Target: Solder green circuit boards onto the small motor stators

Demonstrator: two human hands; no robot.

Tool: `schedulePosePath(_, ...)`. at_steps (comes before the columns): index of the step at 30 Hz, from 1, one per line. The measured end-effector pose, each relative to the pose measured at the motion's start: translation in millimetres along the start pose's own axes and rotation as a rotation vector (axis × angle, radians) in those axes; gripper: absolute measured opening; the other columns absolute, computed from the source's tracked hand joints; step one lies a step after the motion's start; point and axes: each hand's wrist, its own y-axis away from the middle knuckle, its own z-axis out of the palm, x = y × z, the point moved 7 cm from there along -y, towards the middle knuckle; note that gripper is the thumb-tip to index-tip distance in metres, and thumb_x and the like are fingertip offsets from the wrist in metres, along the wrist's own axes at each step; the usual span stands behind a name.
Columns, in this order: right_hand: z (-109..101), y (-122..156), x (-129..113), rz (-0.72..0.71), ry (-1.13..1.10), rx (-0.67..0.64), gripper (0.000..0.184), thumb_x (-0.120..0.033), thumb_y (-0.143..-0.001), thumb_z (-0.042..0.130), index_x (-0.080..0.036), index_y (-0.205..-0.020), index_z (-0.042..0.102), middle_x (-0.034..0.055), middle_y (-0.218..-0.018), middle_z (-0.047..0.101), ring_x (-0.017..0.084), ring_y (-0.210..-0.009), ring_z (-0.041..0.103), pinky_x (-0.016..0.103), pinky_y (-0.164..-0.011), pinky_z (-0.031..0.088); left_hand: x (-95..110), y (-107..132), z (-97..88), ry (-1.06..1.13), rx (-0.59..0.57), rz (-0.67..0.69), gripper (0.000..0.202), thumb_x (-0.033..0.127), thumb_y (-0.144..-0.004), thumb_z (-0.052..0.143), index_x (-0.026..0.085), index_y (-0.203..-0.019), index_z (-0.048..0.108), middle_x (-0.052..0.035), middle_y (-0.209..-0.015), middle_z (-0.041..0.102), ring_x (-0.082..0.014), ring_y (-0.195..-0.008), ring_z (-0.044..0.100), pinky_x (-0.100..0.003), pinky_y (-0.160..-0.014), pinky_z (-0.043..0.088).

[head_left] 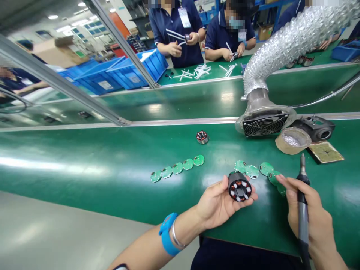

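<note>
My left hand (215,204) is closed round a black motor stator (240,186) with copper windings and white pieces inside its ring, its open end facing me. In my right hand (312,213) is a soldering iron (303,210), held upright with its tip pointing away from me. My right fingertips are at a chain of round green circuit boards (266,168), partly hidden by that hand; whether they touch it I cannot tell. Left of the stator lies a second row of round green circuit boards (177,168). A smaller stator (202,137) with red windings stands behind that row.
A fume extractor fan (266,125) hangs from a silver duct (267,56) at the back right. Beside it sit a round tub (293,140), a black soldering iron stand (315,127) and a flat tray (326,152). Across the conveyor (180,107), co-workers handle white strips (202,70) near blue bins (137,69).
</note>
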Motion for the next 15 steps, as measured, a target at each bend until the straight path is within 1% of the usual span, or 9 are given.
schedulePosePath(3, -0.8, -6.5, -3.6, -0.147, 0.075, 0.006, 0.027, -0.033, -0.096, 0.050, -0.021, -0.117, 0.060, 0.0063, -0.119, 0.069, 0.023, -0.100, 0.070, 0.034, -0.088, 0.057, -3.4, -2.1, -0.2, 0.020, -0.009, -0.028, 0.053, 0.053, -0.086, 0.062, 0.010, -0.117, 0.063, -0.0141, -0.109, 0.069, -0.0217, -0.102, 0.069, -0.029, -0.095, 0.050)
schedulePosePath(5, -1.4, -7.6, -7.3, -0.203, 0.085, 0.031, 0.025, -0.033, -0.094, 0.053, -0.020, -0.114, 0.060, 0.0069, -0.120, 0.068, 0.023, -0.101, 0.070, 0.035, -0.091, 0.055, -3.7, -2.1, -1.1, -0.007, 0.005, -0.031, 0.055, 0.054, -0.085, 0.063, 0.009, -0.117, 0.063, -0.0146, -0.108, 0.069, -0.0230, -0.101, 0.069, -0.033, -0.096, 0.050)
schedulePosePath(7, -0.4, -6.7, -7.9, -0.226, 0.080, 0.040, 0.026, -0.036, -0.092, 0.056, -0.020, -0.113, 0.059, 0.0069, -0.120, 0.068, 0.024, -0.104, 0.069, 0.036, -0.093, 0.054, 2.6, -1.4, -4.5, -0.079, 0.031, 0.000, 0.057, 0.054, -0.083, 0.065, 0.009, -0.118, 0.062, -0.0162, -0.108, 0.069, -0.0254, -0.100, 0.068, -0.037, -0.096, 0.049)
schedulePosePath(8, 1.0, -5.7, -6.0, -0.231, 0.083, 0.037, 0.028, -0.038, -0.091, 0.057, -0.021, -0.113, 0.059, 0.0067, -0.121, 0.067, 0.025, -0.105, 0.068, 0.037, -0.094, 0.053, 10.0, -1.3, -7.4, -0.137, 0.046, 0.035, 0.058, 0.053, -0.082, 0.067, 0.009, -0.119, 0.061, -0.0169, -0.108, 0.068, -0.0266, -0.100, 0.068, -0.039, -0.095, 0.050)
schedulePosePath(10, 5.1, -3.1, 4.1, -0.229, 0.112, 0.037, 0.034, -0.043, -0.089, 0.058, -0.021, -0.116, 0.058, 0.0063, -0.124, 0.066, 0.027, -0.108, 0.066, 0.041, -0.096, 0.051, 36.4, -3.3, -15.5, -0.313, 0.087, 0.147, 0.062, 0.052, -0.079, 0.071, 0.011, -0.123, 0.058, -0.0169, -0.109, 0.067, -0.0270, -0.098, 0.068, -0.041, -0.092, 0.050)
schedulePosePath(11, 7.3, -1.6, 11.5, -0.231, 0.140, 0.049, 0.038, -0.047, -0.088, 0.058, -0.021, -0.117, 0.058, 0.0065, -0.125, 0.065, 0.028, -0.109, 0.066, 0.043, -0.095, 0.051, 55.8, -6.0, -20.1, -0.442, 0.116, 0.224, 0.064, 0.052, -0.078, 0.072, 0.012, -0.125, 0.056, -0.0162, -0.110, 0.067, -0.0259, -0.097, 0.067, -0.040, -0.090, 0.050)
schedulePosePath(13, 12.8, 1.6, 27.6, -0.243, 0.212, 0.088, 0.045, -0.055, -0.086, 0.058, -0.022, -0.117, 0.058, 0.0075, -0.124, 0.066, 0.031, -0.104, 0.067, 0.046, -0.089, 0.052, 106.0, -15.8, -28.6, -0.784, 0.219, 0.401, 0.063, 0.050, -0.078, 0.072, 0.015, -0.127, 0.054, -0.0140, -0.112, 0.066, -0.0222, -0.095, 0.066, -0.036, -0.087, 0.050)
schedulePosePath(14, 16.8, 3.1, 34.7, -0.251, 0.237, 0.094, 0.050, -0.059, -0.085, 0.057, -0.021, -0.118, 0.057, 0.0085, -0.122, 0.067, 0.032, -0.101, 0.068, 0.046, -0.083, 0.053, 134.4, -23.7, -31.8, -0.983, 0.294, 0.483, 0.058, 0.046, -0.079, 0.072, 0.015, -0.125, 0.054, -0.0130, -0.113, 0.066, -0.0209, -0.096, 0.065, -0.034, -0.087, 0.050)
schedulePosePath(15, 20.7, 4.1, 41.2, -0.245, 0.261, 0.096, 0.050, -0.059, -0.084, 0.056, -0.022, -0.118, 0.057, 0.0085, -0.119, 0.068, 0.032, -0.097, 0.069, 0.045, -0.077, 0.054, 164.1, -33.4, -35.3, -1.179, 0.400, 0.553, 0.052, 0.041, -0.082, 0.070, 0.015, -0.124, 0.055, -0.0124, -0.114, 0.066, -0.0200, -0.097, 0.064, -0.033, -0.087, 0.050)
